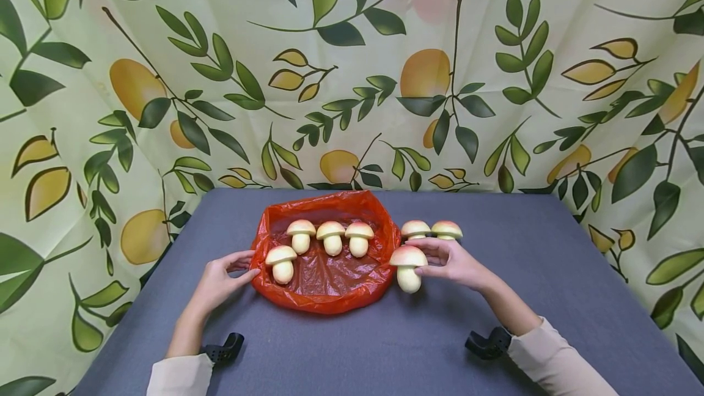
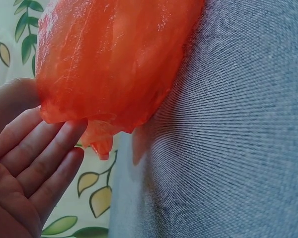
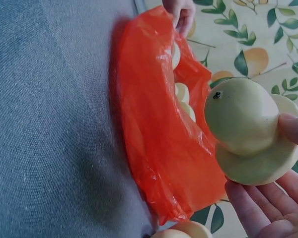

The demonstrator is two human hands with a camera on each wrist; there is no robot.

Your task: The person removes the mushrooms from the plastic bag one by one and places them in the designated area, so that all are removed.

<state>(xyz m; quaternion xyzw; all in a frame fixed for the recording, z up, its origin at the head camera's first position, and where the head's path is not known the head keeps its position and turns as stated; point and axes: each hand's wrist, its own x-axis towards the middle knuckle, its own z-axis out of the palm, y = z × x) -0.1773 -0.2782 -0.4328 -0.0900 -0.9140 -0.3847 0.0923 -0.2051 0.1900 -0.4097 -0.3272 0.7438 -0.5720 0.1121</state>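
Plainly, both hands [image 1: 221,280] [image 1: 455,264] pinch — the left a red bag's rim [image 1: 330,305], the right a mushroom [image 1: 409,258].

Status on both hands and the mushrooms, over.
Left hand holding red bag at left rim. Right hand gripping one mushroom beside right rim. Four mushrooms inside, two more on table. Bag open, no obstruction seen.

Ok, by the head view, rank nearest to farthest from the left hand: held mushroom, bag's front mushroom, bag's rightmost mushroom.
1. Front mushroom, left in the bag.
2. Rightmost bagged mushroom, bag's right side.
3. Held mushroom, right of the bag.
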